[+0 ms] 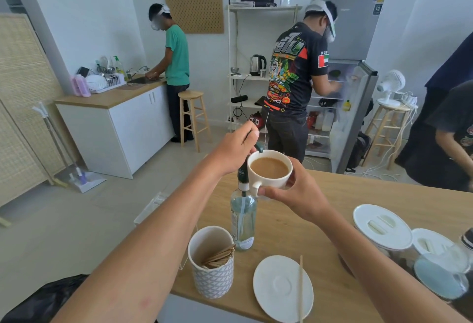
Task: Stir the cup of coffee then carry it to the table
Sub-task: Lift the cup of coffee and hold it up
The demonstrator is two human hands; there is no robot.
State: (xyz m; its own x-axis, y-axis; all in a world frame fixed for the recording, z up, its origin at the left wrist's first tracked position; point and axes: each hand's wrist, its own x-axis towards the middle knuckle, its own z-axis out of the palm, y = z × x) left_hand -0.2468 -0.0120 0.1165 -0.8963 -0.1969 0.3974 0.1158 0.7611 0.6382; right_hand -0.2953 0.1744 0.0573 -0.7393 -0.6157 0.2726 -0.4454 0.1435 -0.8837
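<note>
— Whereabouts of the cup [270, 169] just now?

— Up off the table [332, 210], over its far left part, rim tucked just under the pump head [259, 147] of the clear bottle [243, 217]. Filled with milky coffee, not far short of the brim.

— And the hands?

— Right hand [299, 194] curled round the near side of the cup, thumb by the handle, bearing the whole weight. Left hand [236, 148] closed over the pump head, fingers bent down round it.

— Which step, at a guess?

— Probably dosing from the bottle ahead of the stir; no telling of any flow from here. Stir stick [301, 289] lying across the saucer [276, 286], near and right of the bottle, touched by neither hand.

— How to do it well?

— Keep the cup level and snug under the spout. Press the pump slowly and straight down, so as not to rock the bottle or splash. Then set the cup down on the saucer or on bare table before stirring; no stirring in mid-air with so full a cup. Pick up the stick from the saucer, or a fresh one from the patterned holder [212, 269] at the near left. Stir in small, gentle circles, clear of the rim.

— Risks?

— Slopping over the brim during the carry; clipping the bottle with the left forearm. Worth minding the person in the dark printed shirt [291, 71] just beyond the table.
</note>
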